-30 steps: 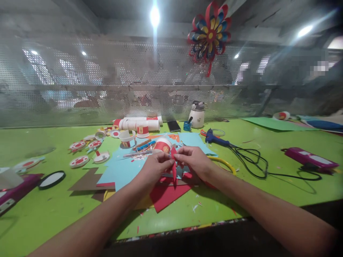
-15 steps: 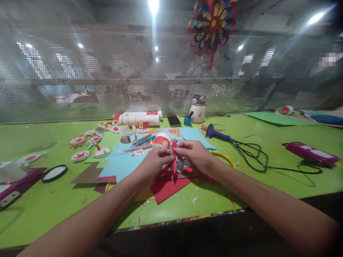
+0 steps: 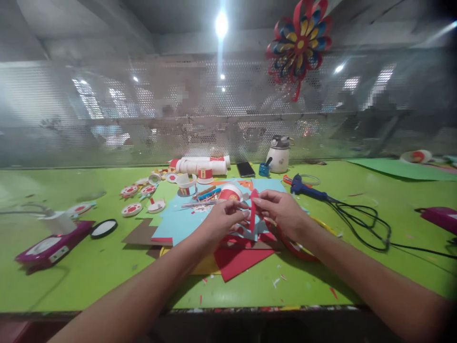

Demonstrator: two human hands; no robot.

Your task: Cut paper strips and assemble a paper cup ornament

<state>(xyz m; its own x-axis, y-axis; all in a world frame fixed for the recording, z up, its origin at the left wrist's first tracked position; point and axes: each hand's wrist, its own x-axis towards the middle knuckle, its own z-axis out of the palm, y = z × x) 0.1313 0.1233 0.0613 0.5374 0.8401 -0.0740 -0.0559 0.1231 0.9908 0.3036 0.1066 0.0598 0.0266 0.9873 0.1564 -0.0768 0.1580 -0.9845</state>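
Observation:
A narrow red paper strip (image 3: 253, 212) stands upright over the pile of coloured paper, pinched between the thumb and fingers of my right hand (image 3: 280, 209). My left hand (image 3: 228, 219) is just left of it, its curled fingertips at a small red flap beside the strip. Below my hands lies a sheet of red paper (image 3: 241, 264), partly over brown and yellow sheets. Light blue paper (image 3: 185, 226) spreads behind my left wrist. Just beyond my fingers, a red and white paper cup (image 3: 229, 193) lies tipped over. Red-handled scissors (image 3: 298, 250) appear to lie under my right wrist.
Round red-and-white paper pieces (image 3: 132, 209) and a purple power strip (image 3: 53, 247) are at left. Paper rolls (image 3: 202, 166), a phone (image 3: 246, 169) and a bottle (image 3: 279, 157) stand farther back. To the right lies a blue glue gun (image 3: 309, 188) with its black cable (image 3: 371, 224).
The view has shifted left, so everything sits farther right. My left fingers have drawn slightly away from the strip's face. My right hand still pinches the strip.

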